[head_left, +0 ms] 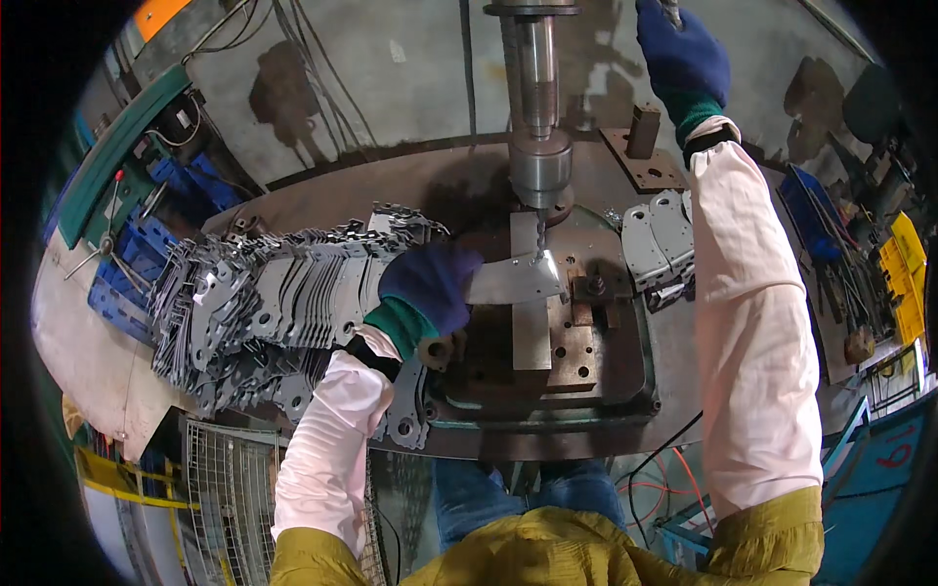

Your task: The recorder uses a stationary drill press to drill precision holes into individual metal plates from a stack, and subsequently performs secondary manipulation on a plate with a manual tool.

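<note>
My left hand [427, 283], in a blue glove with a green cuff, is closed on the near end of a flat grey metal plate [510, 282]. The plate's other end lies over a bright steel bar [531, 337], directly under a drill bit [541, 230]. The bit hangs from the drill press chuck [540, 166], its tip at or very near the plate; contact cannot be made out. High at the upper right, my gloved right hand [686, 57] is wrapped round a metal handle [671, 12], cut off by the picture's edge.
Many stacked metal plates [313, 293] crowd the table left of my left hand. A smaller group [657, 234] lies right of the drill fixture [576, 366]. Behind it stands a block on a base plate [642, 146]. Blue bins [147, 239] sit left, a yellow bin [901, 273] right.
</note>
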Demonstrator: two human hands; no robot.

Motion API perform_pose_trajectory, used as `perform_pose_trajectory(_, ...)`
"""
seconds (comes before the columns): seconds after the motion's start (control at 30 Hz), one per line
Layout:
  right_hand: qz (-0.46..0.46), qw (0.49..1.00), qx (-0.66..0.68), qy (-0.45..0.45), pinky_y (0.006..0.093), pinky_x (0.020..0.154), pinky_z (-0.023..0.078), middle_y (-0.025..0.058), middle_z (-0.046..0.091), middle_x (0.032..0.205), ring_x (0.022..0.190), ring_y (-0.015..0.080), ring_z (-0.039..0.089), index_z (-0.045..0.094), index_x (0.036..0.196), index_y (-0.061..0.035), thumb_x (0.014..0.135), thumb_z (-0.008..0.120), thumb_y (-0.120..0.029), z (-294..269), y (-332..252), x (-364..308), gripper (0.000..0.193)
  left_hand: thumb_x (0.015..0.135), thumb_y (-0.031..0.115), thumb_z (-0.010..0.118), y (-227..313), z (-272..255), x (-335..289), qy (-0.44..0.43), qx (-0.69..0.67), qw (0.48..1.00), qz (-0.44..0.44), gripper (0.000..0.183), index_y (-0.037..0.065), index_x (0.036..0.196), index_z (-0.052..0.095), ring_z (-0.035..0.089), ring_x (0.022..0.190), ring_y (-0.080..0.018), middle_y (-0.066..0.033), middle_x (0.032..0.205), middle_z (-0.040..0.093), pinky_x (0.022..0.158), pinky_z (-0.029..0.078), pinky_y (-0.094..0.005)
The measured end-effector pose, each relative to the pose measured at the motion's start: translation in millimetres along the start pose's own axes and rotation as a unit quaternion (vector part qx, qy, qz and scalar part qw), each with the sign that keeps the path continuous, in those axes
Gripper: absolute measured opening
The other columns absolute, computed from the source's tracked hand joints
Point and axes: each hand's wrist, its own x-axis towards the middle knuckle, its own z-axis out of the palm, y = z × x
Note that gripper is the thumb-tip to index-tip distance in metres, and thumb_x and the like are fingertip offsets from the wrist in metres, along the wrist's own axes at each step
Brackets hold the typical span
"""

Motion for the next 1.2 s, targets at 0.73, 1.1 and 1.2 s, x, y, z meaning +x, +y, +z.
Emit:
perform_pose_trajectory(0.73,-0.035,0.998,0.001,0.058,0.0555,0.076,0.051,0.0253,0.070,0.092,0.091,0.0489,0.066,0.072,0.096,-0.0084,0.098,0.053,-0.055,12.0,10.8,6.1,0.050,0.072,0.020,0.072,-2.6,6.9,-3.3,0.013,0.025,1.000,0.012,0.036,0.018,0.107,0.063,0.063,0.092,-0.0370,-0.0134,0.106,0.062,0.074,0.053,-0.0509)
perform_pose_trajectory(1.1,-0.041,0.997,0.038,0.062,0.0519,0.078,0.053,0.0228,0.072,0.093,0.093,0.0456,0.068,0.073,0.099,-0.0093,0.097,0.055,-0.055,13.4,11.2,6.9,0.049,0.075,0.019,0.070,2.9,-3.9,-2.8,-0.040,0.002,0.999,-0.020,0.036,0.018,0.110,0.065,0.064,0.092,-0.0372,-0.0127,0.103,0.064,0.076,0.054,-0.0499)
perform_pose_trajectory(1.2,-0.013,0.999,0.016,0.050,0.0508,0.080,0.053,0.0220,0.072,0.096,0.095,0.0442,0.068,0.074,0.102,-0.0099,0.097,0.055,-0.055,12.2,6.3,5.2,0.049,0.073,0.018,0.071,-2.5,3.7,-5.0,0.016,-0.017,1.000,-0.012,0.034,0.016,0.106,0.067,0.066,0.089,-0.0383,-0.0136,0.099,0.066,0.074,0.055,-0.0502)
